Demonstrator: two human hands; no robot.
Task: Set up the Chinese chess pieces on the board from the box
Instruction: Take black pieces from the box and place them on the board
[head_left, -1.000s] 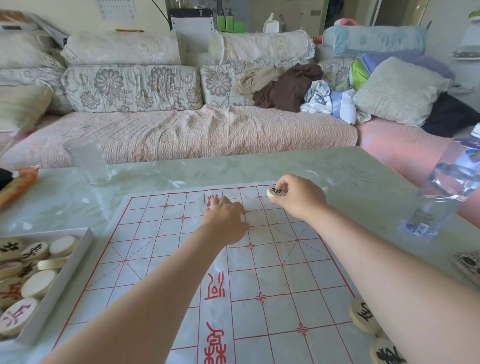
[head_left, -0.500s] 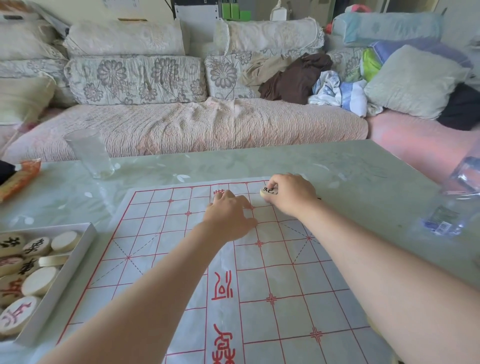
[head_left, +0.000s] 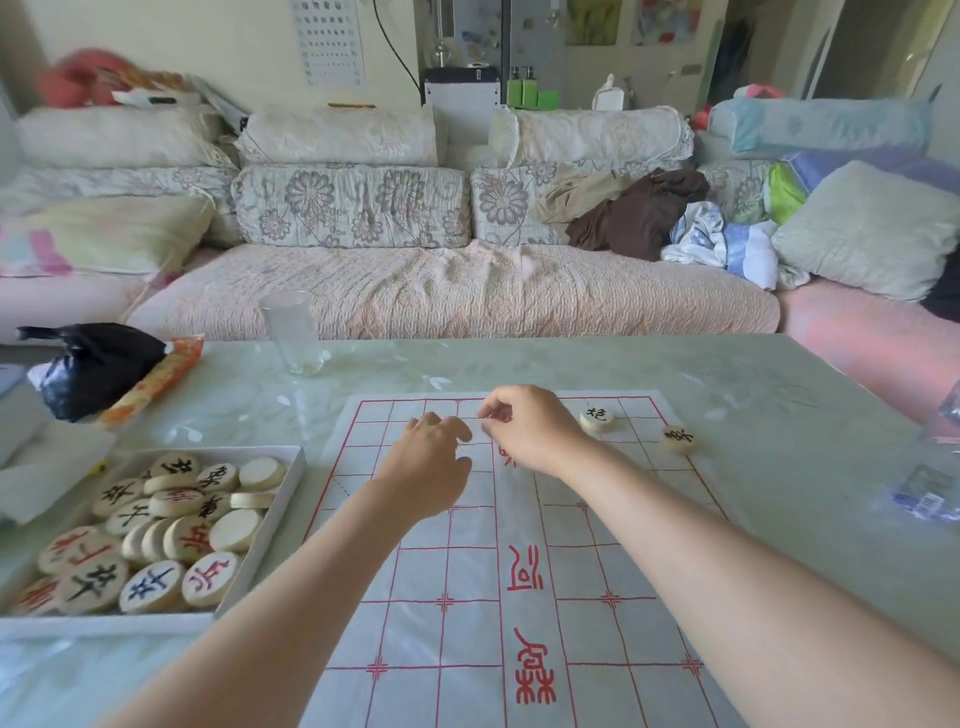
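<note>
Green table (head_left: 753, 410), board (head_left: 467, 629) long axis left to right, piece (head_left: 596, 417) face-up

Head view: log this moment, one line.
left hand: loosely curled over white red-lined paper board | right hand: curled, no piece seen | round wooden black-character piece: on board | white box: holds pieces
</note>
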